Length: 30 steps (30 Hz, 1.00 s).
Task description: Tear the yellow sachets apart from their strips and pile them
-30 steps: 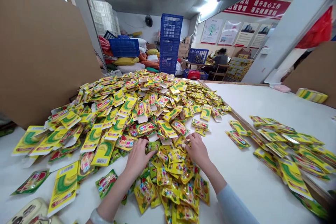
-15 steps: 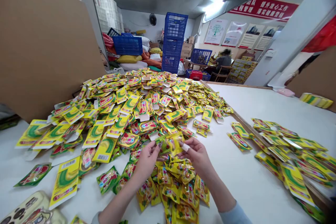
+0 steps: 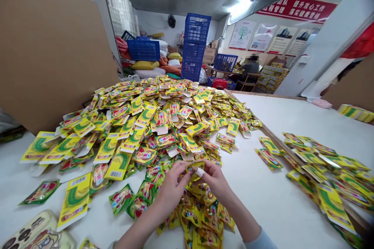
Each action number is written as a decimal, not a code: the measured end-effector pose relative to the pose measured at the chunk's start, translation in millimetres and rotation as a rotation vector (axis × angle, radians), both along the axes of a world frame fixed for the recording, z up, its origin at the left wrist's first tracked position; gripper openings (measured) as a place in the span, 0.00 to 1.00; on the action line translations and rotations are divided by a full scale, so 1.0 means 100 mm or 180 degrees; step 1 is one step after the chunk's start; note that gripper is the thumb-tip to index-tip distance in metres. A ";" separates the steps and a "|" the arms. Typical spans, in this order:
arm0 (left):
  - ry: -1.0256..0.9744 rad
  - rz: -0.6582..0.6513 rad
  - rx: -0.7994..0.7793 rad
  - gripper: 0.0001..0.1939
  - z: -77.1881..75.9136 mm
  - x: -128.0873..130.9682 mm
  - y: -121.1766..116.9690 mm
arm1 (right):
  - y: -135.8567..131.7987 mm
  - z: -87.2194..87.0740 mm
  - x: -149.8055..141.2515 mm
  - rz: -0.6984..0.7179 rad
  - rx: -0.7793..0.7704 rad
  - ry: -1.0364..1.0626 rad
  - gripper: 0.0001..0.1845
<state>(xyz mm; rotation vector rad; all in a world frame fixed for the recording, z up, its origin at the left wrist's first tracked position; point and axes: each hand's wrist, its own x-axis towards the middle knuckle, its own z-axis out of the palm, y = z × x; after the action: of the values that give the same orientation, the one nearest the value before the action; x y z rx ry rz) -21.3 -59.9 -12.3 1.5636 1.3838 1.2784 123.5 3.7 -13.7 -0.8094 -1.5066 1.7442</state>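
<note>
Fingers of your left hand [image 3: 172,186] and right hand [image 3: 214,181] pinch one small yellow packet [image 3: 195,166] together, raised just above the loose sachets [image 3: 201,218] before you. Most looks undone: the big heap of flat cartons [image 3: 152,120] beyond covers the white table [image 3: 263,186]. That packet is glossy, crinkled.

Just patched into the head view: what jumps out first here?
A huge heap of yellow-green packets covers the white table ahead. Close in front, the left hand and right hand pinch one small packet together. Stacked blue crates stand behind.
</note>
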 end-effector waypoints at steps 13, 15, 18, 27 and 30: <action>0.3013 0.1367 -0.0057 0.19 0.00 -0.85 0.61 | 0.08 -0.07 0.02 -0.0281 -0.0348 -0.0166 0.17; 0.3084 0.1282 -0.0190 0.19 0.04 -0.80 0.80 | 0.08 -0.06 0.03 -0.0284 -0.0292 -0.0109 0.16; 0.3192 0.1129 -0.0420 0.17 0.13 -0.76 1.01 | 0.10 -0.04 0.06 -0.0318 -0.0330 -0.0030 0.16; 0.2493 0.0732 -0.0449 0.11 0.34 -0.71 0.44 | 0.10 0.07 0.21 -0.0426 -0.0269 0.0392 0.15; 0.0644 0.0300 -0.0823 0.16 0.27 -0.52 0.12 | 0.03 0.17 0.22 -0.0404 -0.0250 0.0642 0.11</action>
<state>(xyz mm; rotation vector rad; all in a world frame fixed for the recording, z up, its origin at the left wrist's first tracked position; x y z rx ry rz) -73.3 -47.6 14.9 1.4938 1.6938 0.9678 145.5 7.0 3.6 -0.7279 -1.2349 1.7428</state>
